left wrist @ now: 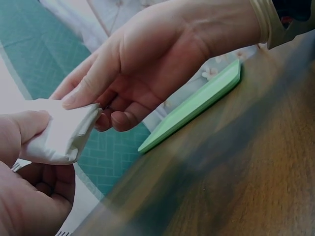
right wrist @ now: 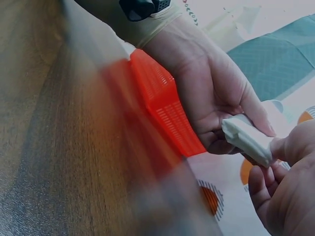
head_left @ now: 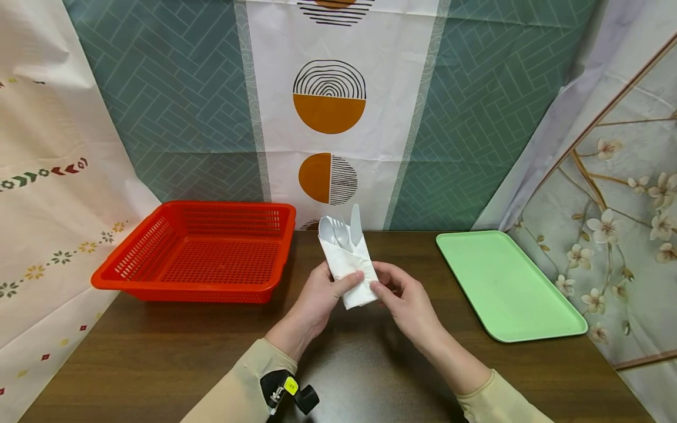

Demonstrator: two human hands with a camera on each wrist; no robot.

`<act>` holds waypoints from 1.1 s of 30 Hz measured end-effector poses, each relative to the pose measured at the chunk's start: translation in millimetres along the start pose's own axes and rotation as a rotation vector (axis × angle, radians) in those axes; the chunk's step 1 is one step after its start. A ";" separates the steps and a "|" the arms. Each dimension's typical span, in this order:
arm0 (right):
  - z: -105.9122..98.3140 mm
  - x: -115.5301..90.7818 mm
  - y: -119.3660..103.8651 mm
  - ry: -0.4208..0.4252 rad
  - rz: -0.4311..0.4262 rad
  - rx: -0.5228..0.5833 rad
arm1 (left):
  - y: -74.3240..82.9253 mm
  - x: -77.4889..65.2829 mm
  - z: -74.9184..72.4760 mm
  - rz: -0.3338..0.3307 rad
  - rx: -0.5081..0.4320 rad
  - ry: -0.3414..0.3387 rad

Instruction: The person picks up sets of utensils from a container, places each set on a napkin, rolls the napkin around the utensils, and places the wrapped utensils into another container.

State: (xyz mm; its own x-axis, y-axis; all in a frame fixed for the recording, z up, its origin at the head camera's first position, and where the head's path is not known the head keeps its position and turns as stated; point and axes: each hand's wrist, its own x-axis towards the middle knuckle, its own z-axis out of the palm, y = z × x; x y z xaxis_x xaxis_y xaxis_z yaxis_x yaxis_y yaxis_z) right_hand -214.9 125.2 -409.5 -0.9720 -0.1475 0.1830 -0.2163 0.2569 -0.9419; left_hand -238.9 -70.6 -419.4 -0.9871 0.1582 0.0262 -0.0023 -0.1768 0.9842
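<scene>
A folded white paper napkin [head_left: 346, 262] is held up over the table, wrapped as a pocket around plastic cutlery. A fork [head_left: 341, 233], a knife [head_left: 357, 224] and a rounded piece like a spoon [head_left: 326, 230] stick out of its top. My left hand [head_left: 321, 294] grips the napkin from the left, thumb across its front. On the other side my right hand [head_left: 404, 296] pinches the lower right edge between thumb and fingers. Both wrist views show the napkin's folded bottom end [left wrist: 74, 147], with thumbs on one face and fingers behind.
To the left stands a red perforated plastic basket [head_left: 222, 261] with nothing in it. A bare light green tray [head_left: 510, 288] lies at the right on the dark wooden table [head_left: 359, 376]. Patterned cloth [head_left: 338, 135] hangs behind the table.
</scene>
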 end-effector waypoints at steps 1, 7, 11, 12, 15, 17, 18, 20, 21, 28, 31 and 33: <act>0.1 -0.1 0.2 0.001 -0.001 -0.004 | -0.2 0.2 -0.8 -0.007 0.005 -0.007; 0.7 -1.0 -0.3 0.005 -0.002 -0.017 | 1.1 -0.4 -3.5 -0.029 0.018 -0.033; 1.1 -1.2 -0.3 0.004 -0.011 -0.018 | 2.2 0.0 -4.3 -0.033 0.016 -0.050; 1.2 -1.3 -0.1 0.003 -0.013 -0.020 | 2.7 -0.3 -4.5 -0.033 0.017 -0.054; 1.3 -1.4 0.2 0.003 -0.019 -0.030 | 3.5 -0.2 -4.8 -0.034 0.013 -0.063; 1.3 -1.7 0.3 0.005 -0.023 -0.040 | 3.7 0.0 -4.8 -0.033 0.007 -0.066; 1.3 -1.8 0.3 0.006 -0.026 -0.044 | 3.6 -0.1 -4.8 -0.033 0.004 -0.065; 1.3 -2.0 -0.1 0.009 -0.034 -0.051 | 3.7 0.1 -4.4 -0.032 -0.002 -0.062; 1.3 -2.1 -0.4 0.011 -0.039 -0.055 | 3.8 0.1 -4.2 -0.031 -0.005 -0.059; 2.3 -1.8 -1.8 0.031 -0.049 -0.045 | 3.9 -0.2 -1.8 -0.011 -0.014 -0.031; 2.5 -1.3 -2.2 0.040 -0.035 -0.046 | 4.4 -0.7 -0.8 0.003 -0.016 -0.012; 2.3 -1.2 -2.6 0.049 -0.022 -0.066 | 5.1 -1.2 -0.4 0.014 -0.013 0.005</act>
State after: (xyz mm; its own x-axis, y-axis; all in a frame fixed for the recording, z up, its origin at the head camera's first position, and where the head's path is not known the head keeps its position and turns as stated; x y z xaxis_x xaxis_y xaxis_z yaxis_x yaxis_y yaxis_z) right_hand -212.9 122.5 -407.9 -0.9699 -0.1077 0.2186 -0.2419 0.3164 -0.9173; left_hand -237.9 -72.1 -414.4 -0.9878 0.1509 0.0388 0.0093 -0.1917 0.9814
